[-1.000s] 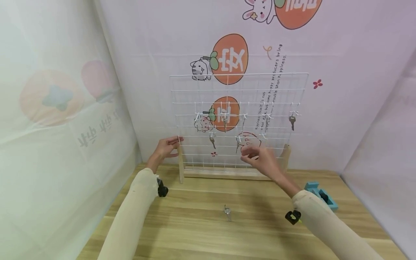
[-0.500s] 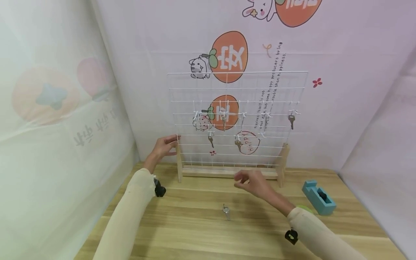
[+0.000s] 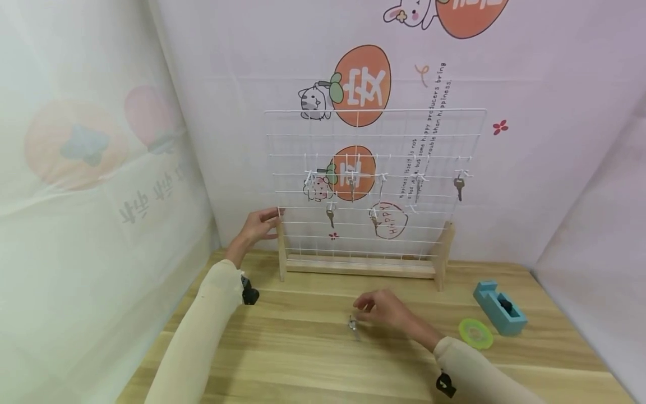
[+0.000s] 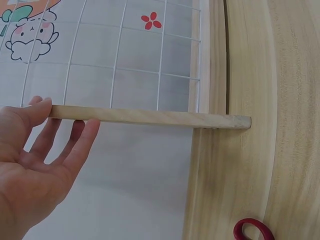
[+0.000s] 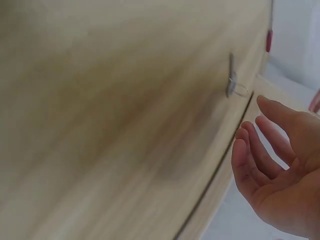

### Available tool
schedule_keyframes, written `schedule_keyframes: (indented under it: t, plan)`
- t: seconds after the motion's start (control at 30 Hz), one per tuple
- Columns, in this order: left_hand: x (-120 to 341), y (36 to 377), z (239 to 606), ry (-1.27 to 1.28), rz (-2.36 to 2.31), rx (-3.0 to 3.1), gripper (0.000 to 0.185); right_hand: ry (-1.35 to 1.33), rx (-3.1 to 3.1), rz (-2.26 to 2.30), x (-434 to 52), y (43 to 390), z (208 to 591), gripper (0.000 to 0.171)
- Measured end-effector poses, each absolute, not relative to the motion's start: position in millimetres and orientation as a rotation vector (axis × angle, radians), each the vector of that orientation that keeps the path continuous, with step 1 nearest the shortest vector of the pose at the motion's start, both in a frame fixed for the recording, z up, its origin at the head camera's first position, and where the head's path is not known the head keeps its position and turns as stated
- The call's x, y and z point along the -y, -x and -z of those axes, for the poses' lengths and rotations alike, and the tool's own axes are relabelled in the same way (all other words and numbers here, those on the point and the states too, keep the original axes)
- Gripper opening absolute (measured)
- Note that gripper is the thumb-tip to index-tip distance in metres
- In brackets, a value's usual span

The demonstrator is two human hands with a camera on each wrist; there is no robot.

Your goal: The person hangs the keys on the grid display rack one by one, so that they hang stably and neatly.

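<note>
The white wire rack stands upright at the back of the wooden bench, held in a wooden base with a post at each end. The left hand rests against the top of the rack's left post, its fingers straight and loosely spread, the fingertips touching the wood without curling round it. Several keys hang from small white hooks on the rack's wires, one of them near the rack's right edge.

In front of the rack, about level with its middle, a loose key on a small ring lies flat on the bench. The right hand hovers low just beside this key, on its right, the fingers relaxed and slightly bent, holding nothing; from the wrist view the key lies apart from the fingertips.

To the right of the rack, a blue tape dispenser sits on the bench with a green roll just in front of it.
</note>
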State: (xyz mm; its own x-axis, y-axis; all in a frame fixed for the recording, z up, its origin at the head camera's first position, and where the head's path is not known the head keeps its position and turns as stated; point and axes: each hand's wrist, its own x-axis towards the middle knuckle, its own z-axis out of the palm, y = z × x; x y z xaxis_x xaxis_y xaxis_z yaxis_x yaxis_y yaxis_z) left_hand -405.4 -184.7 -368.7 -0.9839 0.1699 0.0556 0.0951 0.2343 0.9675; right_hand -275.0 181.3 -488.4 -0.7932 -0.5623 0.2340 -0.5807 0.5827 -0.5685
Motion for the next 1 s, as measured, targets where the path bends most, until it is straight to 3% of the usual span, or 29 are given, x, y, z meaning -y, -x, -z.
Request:
schedule_keyframes:
  t: [0.53,1.0]
  plan:
    - [182.3,407.2,370.9,-0.278,-1.889,-2.423,0.044,-0.965,2.751,-0.951,-167.6,266.0,505.5,0.011]
    - [184.4,405.9,373.0,-0.25,-1.896,-2.415,0.044,-0.98,2.682,-0.979,-190.9,268.4,488.5,0.011]
